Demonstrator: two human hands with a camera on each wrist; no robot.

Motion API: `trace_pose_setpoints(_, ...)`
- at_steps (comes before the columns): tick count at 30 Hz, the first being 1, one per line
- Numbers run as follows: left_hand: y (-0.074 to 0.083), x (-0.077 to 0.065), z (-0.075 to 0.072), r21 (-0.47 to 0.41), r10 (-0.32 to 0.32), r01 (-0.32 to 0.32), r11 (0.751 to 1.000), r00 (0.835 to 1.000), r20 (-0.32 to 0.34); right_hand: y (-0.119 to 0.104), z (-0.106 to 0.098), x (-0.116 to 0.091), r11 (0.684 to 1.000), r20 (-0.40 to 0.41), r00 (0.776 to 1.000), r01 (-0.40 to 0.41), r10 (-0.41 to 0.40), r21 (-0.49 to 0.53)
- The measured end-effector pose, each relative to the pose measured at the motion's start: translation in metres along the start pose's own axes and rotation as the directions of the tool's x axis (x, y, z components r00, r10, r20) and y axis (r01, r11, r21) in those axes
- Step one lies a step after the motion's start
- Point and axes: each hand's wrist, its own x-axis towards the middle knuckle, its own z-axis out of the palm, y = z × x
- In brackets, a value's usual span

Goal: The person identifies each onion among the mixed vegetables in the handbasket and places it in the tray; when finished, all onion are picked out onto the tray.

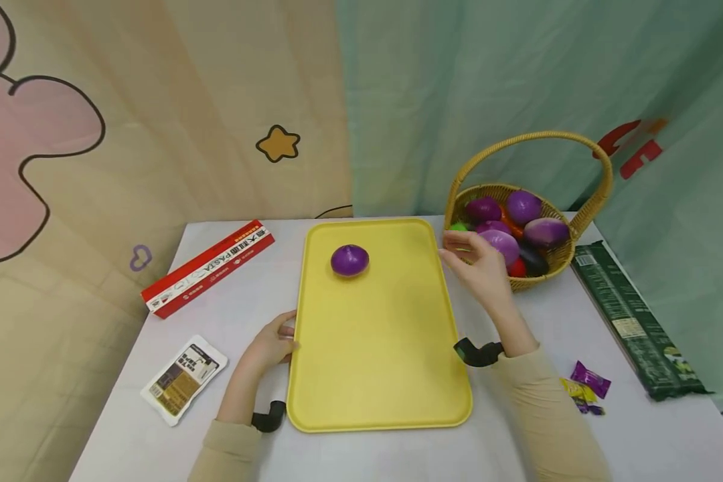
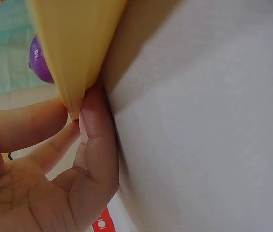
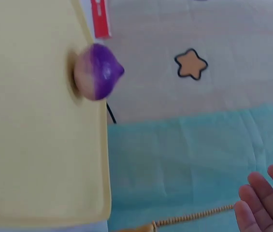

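A yellow tray [image 1: 385,348] lies on the white table, tilted slightly in the left wrist view. My left hand [image 1: 272,343] pinches the tray's left rim, thumb on one side and fingers tucked under the other. On the tray's far left part sits a round purple vegetable [image 1: 349,260]; the right wrist view shows its pale lower half and pointed tip, like a turnip or onion. My right hand [image 1: 478,268] hovers between the tray's right edge and the wicker basket [image 1: 557,264], fingers loosely bent and holding nothing. Purple, red, orange and green produce, including a purple eggplant [image 1: 546,233], fills the basket.
The basket's tall handle [image 1: 533,136] arches up at the back right. A red pasta box [image 1: 207,269] and a white food pouch [image 1: 184,379] lie left of the tray. To the right are small wrapped candies [image 1: 592,379] and a long dark green packet [image 1: 635,321].
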Motion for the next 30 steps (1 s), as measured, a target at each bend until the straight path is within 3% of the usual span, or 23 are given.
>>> trace_pose_setpoints(7, -0.007, -0.001, -0.002, 0.012, -0.013, 0.013, 1.0, 1.0, 0.003, 0.02, -0.053, -0.002, 0.992, -0.208, 0.972, -0.12, 0.108, -0.044)
trace_pose_setpoints(9, -0.008, -0.001, -0.003, 0.016, -0.012, 0.012, 1.0, 1.0, 0.003, 0.028, -0.061, 0.0, 0.985, -0.196, 0.969, -0.164, 0.151, -0.054)
trace_pose_setpoints(14, -0.005, 0.0, -0.005, 0.011, 0.004, -0.005, 1.0, 1.0, 0.016, 0.047, -0.076, 0.005, 0.962, -0.028, 0.97, -0.244, 0.242, -0.12)
trace_pose_setpoints(18, -0.003, 0.003, -0.007, 0.003, -0.008, 0.008, 1.0, 1.0, 0.026, 0.058, -0.077, 0.007, 0.941, 0.036, 0.958, -0.27, 0.283, -0.203)
trace_pose_setpoints(22, -0.003, 0.005, -0.008, -0.008, -0.021, 0.021, 1.0, 0.999, 0.03, 0.064, -0.074, 0.009, 0.941, 0.03, 0.962, -0.258, 0.271, -0.218)
trace_pose_setpoints(30, -0.005, 0.003, -0.007, -0.02, -0.033, 0.033, 0.999, 0.999, 0.019, 0.061, -0.067, 0.008, 0.948, -0.064, 0.961, -0.274, 0.267, -0.164)
